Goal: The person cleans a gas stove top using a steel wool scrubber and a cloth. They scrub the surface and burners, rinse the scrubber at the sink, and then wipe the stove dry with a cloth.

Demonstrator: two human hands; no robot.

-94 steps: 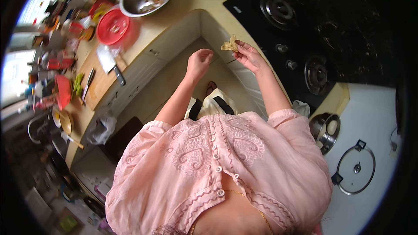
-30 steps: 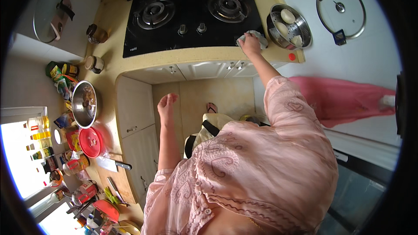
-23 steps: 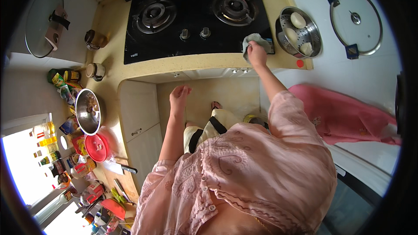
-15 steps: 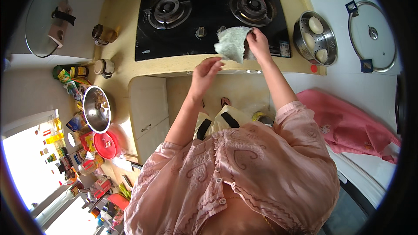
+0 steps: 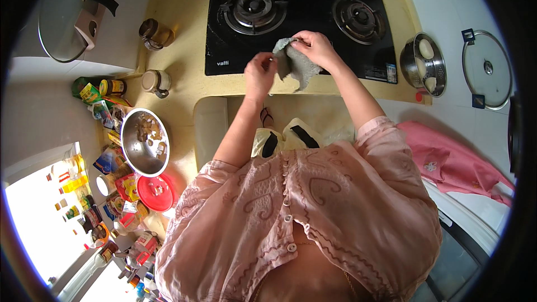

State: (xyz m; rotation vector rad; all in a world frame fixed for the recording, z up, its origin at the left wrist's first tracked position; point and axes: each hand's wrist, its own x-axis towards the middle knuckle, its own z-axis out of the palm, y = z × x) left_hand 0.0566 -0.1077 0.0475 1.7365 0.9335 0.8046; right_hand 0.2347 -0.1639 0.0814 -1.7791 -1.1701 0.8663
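Note:
A ragged grey-green cloth [image 5: 302, 68] hangs folded over the front edge of the black gas stove [image 5: 224, 50]. My right hand [image 5: 316, 48] pinches its upper edge between thumb and fingers. At the cloth's left side, my left hand [image 5: 260, 76] is closed, its curled fingertips on the edge; they are slightly blurred. Both forearms reach forward over the counter's front edge. Two burners, a left burner [image 5: 255, 8] and a right burner [image 5: 361, 18], lie beyond my hands with no pot on them.
On the right stand a perforated steel pot [image 5: 410, 62] holding pale round pieces and a glass lid [image 5: 488, 67]. A steel bowl [image 5: 130, 144] with food pieces, a red lid [image 5: 155, 193], two jars and many bottles line the left. A pink cloth [image 5: 447, 156] drapes at right.
My left hand has closed and come up to the cloth's edge. My right hand has shifted left with the cloth, which now hangs folded differently. The whole view has shifted too.

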